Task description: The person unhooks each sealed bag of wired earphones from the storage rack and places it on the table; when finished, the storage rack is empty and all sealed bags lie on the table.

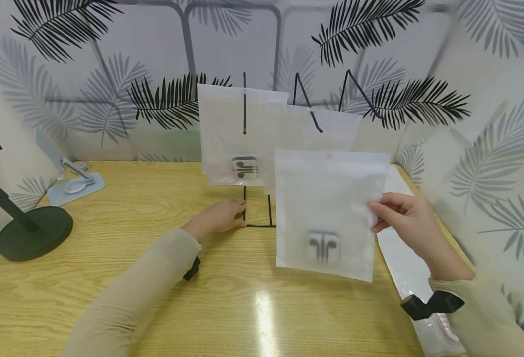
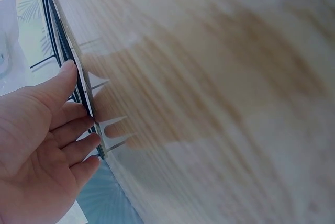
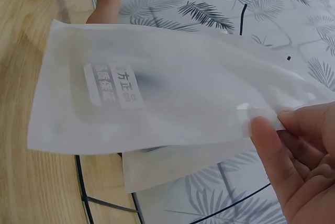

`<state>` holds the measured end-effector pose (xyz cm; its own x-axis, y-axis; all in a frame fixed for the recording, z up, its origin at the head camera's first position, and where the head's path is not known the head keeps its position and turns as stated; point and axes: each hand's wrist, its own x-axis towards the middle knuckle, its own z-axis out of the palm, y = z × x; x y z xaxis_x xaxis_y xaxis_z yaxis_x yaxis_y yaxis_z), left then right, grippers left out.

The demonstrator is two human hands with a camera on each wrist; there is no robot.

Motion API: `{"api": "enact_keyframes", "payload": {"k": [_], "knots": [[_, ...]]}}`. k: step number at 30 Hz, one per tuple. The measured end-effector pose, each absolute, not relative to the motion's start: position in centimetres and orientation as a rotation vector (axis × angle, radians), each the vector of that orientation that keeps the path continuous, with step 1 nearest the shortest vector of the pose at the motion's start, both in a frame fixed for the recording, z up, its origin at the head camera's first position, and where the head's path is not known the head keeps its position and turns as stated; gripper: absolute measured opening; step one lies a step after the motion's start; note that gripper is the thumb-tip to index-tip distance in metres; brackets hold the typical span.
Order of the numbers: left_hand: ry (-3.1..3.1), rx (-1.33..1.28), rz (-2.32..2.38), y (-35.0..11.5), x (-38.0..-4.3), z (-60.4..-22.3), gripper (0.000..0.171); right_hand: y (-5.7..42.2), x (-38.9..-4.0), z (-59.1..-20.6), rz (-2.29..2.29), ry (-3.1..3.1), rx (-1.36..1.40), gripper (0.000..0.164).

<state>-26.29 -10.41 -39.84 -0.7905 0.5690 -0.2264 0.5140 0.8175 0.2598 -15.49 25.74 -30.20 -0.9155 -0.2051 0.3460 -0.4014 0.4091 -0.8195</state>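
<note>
My right hand (image 1: 407, 220) pinches the right edge of a frosted white zip bag (image 1: 320, 198) between thumb and fingers. A pair of earphones (image 1: 323, 248) shows through near its bottom. In the right wrist view, the bag's other side (image 3: 193, 82) carries a printed label (image 3: 125, 85). The held bag is in front of a black wire display rack (image 1: 259, 225), hiding part of it. My left hand (image 1: 219, 215) grips a low upright wire of the rack, thumb on one side and fingers on the other. Similar bags (image 1: 219, 129) hang from the rack's hooks at left and middle.
A dark green lamp base (image 1: 34, 233) stands at the left of the wooden desk (image 1: 155, 193), with a pale blue folding stand (image 1: 78, 186) behind it. A long white plastic package (image 1: 400, 258) lies along the right edge. Leaf-patterned cloth hangs around the back and sides.
</note>
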Motion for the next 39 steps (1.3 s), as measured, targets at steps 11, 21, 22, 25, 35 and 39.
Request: {"api": "enact_keyframes", "payload": {"k": [11, 21, 22, 25, 35, 39], "knots": [[2.695, 0.811, 0.273, -10.3, -26.1, -39.6, 0.061, 28.0, -14.2, -32.5, 1.756, -2.644, 0.454, 0.017], [2.709, 0.815, 0.265, -10.3, -26.1, -39.6, 0.06, 29.7, -13.7, -35.6, 2.171, -2.64, 0.556, 0.026], [2.712, 0.82, 0.262, -10.2, -26.1, -39.6, 0.06, 29.8, -13.7, -35.9, 2.175, -2.657, 0.556, 0.025], [2.716, 0.832, 0.259, -10.2, -26.1, -39.6, 0.059, 30.3, -13.7, -36.4, 2.14, -2.728, 0.521, 0.022], [2.717, 0.845, 0.236, -10.2, -26.1, -39.5, 0.058, 31.2, -14.2, -37.0, 1.864, -3.069, 0.241, 0.03], [2.715, 0.837, 0.242, -10.2, -26.1, -39.5, 0.058, 31.4, -14.3, -37.2, 1.812, -3.145, 0.193, 0.031]]}}
